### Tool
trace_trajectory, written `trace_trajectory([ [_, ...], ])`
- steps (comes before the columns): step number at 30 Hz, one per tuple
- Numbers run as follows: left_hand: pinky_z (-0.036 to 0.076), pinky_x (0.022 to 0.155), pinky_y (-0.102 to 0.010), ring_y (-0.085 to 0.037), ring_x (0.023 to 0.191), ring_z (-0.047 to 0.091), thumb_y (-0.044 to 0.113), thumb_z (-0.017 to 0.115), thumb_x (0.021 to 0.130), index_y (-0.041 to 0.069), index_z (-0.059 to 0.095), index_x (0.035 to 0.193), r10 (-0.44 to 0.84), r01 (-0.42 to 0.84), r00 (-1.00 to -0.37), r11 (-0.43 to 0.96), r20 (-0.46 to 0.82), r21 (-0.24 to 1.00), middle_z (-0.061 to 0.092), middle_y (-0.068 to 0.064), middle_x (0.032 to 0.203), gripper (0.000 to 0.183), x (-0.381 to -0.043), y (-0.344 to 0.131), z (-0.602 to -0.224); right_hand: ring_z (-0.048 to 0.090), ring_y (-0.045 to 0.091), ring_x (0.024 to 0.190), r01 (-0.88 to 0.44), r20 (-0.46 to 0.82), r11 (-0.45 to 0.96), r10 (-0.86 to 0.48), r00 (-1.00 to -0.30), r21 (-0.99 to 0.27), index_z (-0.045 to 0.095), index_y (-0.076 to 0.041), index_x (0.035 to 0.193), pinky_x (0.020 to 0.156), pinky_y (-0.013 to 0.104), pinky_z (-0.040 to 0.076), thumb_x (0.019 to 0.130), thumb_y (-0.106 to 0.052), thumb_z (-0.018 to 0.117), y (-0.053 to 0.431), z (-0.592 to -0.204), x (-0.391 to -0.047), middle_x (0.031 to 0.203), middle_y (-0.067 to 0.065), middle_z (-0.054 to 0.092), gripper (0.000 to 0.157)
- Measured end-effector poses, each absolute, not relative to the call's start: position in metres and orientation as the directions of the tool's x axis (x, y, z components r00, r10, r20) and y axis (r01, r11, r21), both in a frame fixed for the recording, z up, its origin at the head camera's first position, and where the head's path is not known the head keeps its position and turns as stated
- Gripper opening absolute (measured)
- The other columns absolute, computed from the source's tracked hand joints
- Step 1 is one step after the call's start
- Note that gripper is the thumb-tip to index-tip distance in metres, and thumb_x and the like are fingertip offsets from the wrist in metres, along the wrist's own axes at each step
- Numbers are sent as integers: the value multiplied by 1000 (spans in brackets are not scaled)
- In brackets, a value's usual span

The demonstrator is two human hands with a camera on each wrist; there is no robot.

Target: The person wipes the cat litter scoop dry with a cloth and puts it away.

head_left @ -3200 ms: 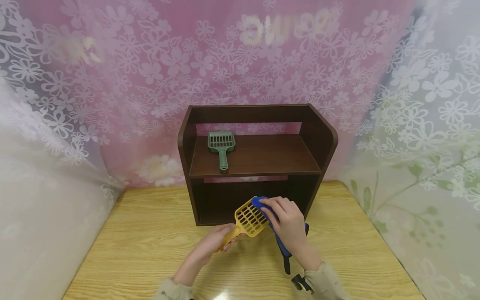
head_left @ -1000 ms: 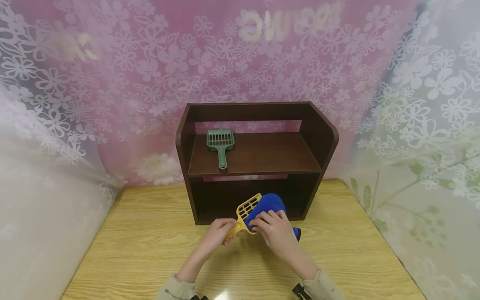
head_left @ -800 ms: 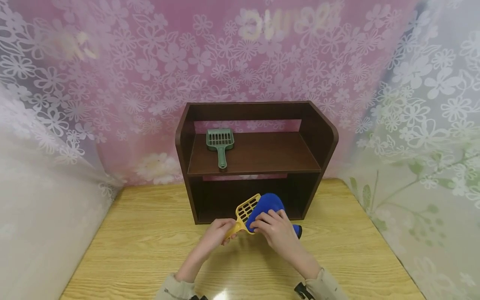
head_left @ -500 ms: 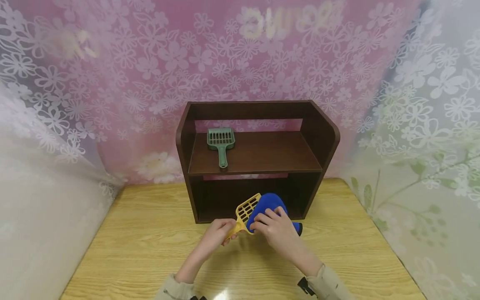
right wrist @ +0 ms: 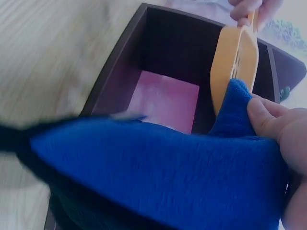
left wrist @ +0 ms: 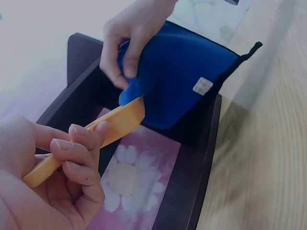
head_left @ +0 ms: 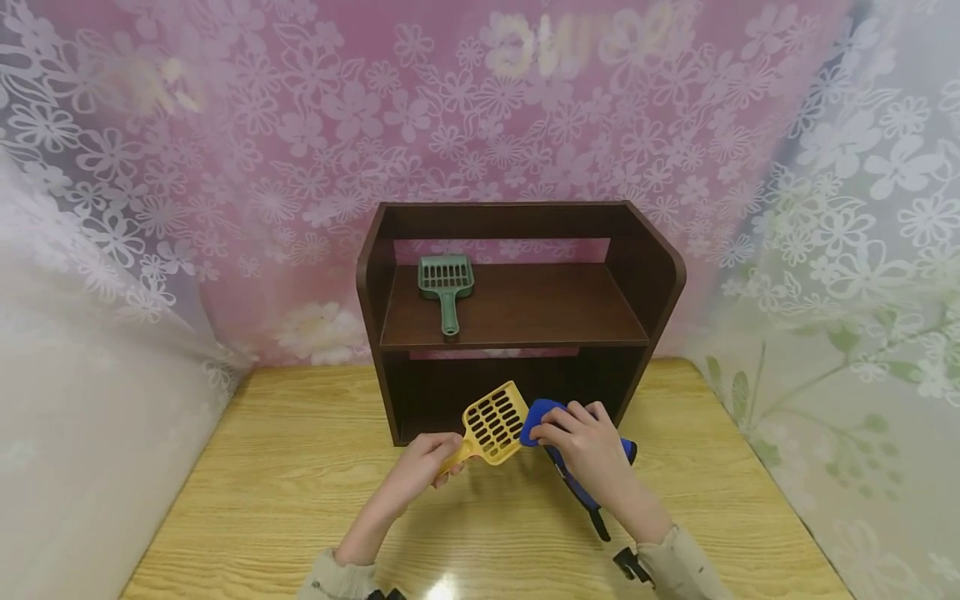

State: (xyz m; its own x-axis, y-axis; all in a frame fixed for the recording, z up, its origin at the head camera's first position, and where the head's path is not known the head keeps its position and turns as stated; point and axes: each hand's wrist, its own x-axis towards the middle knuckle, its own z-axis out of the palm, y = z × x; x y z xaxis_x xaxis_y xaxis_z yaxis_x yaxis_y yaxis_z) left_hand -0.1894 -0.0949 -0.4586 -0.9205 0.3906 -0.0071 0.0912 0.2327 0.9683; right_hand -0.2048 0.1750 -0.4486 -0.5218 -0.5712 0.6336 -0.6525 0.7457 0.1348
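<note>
My left hand grips the handle of a yellow slotted litter scoop, its head angled up to the right in front of the shelf. A blue cloth with dark edging is pinched in my right hand, with the bunched part right at the scoop's far edge. In the left wrist view, the cloth hangs down from the right hand and shows a small white label. The right wrist view has the cloth in front, its raised tip overlapping the scoop.
A dark brown two-tier shelf stands behind the hands on the wooden table. On its upper tier lies a green litter scoop, handle forward. Flowered curtains enclose the back and both sides.
The cloth covered much of the scoop's head half a second ago; now my right hand has drawn it right to the edge, baring the slots. My left hand shifted slightly left with the scoop.
</note>
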Motion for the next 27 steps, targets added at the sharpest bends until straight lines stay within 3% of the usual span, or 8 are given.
trace_trajectory([
  [10,32,43,-17,-8,47,36,20,38,100,5,65,92,361,98,-933,238,5,966,52,-5,66,31,-181,-70,-452,53,18,81,-623,629,757,-586,-511,199,68,-24,88,70,37,37,80,-13,70,151,-456,-198,90,-6,62,14],
  [18,32,43,-18,-9,47,37,19,39,99,2,61,88,314,78,-949,192,14,978,52,-24,72,31,-177,-63,-446,52,18,80,-655,666,737,-574,-477,166,68,-21,88,71,37,39,85,-8,59,134,-458,-194,91,-5,62,16],
  [27,32,41,-18,-7,45,37,28,42,98,9,62,84,307,114,-950,205,47,972,51,-2,64,31,-186,-68,-465,51,20,82,-593,646,781,-558,-521,196,68,-23,88,72,39,39,80,-14,69,142,-466,-198,92,-5,61,12],
])
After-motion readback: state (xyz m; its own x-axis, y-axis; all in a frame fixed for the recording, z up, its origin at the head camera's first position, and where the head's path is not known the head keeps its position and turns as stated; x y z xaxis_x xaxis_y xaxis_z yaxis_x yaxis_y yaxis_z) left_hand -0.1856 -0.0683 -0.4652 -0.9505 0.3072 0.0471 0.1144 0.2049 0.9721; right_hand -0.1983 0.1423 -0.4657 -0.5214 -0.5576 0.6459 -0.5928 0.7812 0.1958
